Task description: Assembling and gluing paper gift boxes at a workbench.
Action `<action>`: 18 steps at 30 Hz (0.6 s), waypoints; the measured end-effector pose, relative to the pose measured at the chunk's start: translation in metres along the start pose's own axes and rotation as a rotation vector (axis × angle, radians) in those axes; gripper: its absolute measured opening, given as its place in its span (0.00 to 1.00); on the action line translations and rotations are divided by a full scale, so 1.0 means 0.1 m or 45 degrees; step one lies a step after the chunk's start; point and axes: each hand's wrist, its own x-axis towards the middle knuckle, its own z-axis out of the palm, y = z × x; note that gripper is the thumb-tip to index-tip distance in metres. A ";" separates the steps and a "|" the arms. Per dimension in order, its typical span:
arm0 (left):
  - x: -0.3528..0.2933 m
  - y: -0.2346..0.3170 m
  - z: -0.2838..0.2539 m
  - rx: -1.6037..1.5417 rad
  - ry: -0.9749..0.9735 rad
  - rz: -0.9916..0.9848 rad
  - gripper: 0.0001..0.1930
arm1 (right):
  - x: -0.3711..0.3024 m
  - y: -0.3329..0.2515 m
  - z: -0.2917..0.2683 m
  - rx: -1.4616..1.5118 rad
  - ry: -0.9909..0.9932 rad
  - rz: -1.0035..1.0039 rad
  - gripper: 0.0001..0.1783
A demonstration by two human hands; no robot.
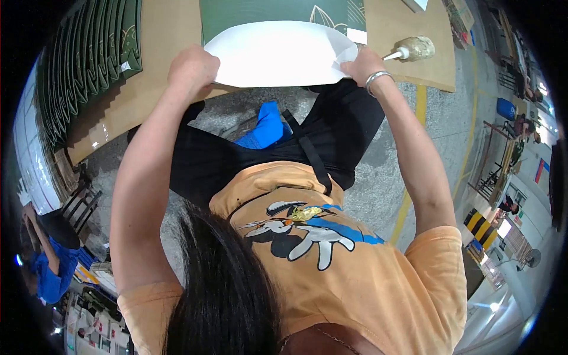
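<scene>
A wide white paper sheet (278,53) spans the near edge of the table, bowed at its far side and creased at the right corner. My left hand (194,68) is closed on its left end, fingers partly hidden behind the paper. At the right end, my right hand (362,66) pinches the creased corner; a silver bangle is on that wrist. Green printed paper (260,12) with gold lines lies directly beyond the white sheet; I cannot tell if the two are joined. Just right of my right hand, a squeeze bottle (417,47) with a white nozzle lies on its side.
Several folded green paper bags (89,59) stand in a row at the left of the brown tabletop (168,29). A white box corner (416,5) shows at the far right. Below the table are my legs and a blue cloth-like thing (264,127). Another person (53,266) sits at lower left.
</scene>
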 end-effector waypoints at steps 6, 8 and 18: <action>-0.35 0.13 0.23 0.286 0.393 0.107 0.15 | -0.12 -0.04 0.06 -0.077 0.239 -0.077 0.18; -0.36 0.12 0.24 0.307 0.383 0.116 0.20 | -0.08 0.02 0.08 -0.020 0.209 -0.197 0.17; -0.06 0.03 0.86 0.223 1.297 0.699 0.41 | -0.14 -0.33 0.16 -0.109 0.197 0.005 0.33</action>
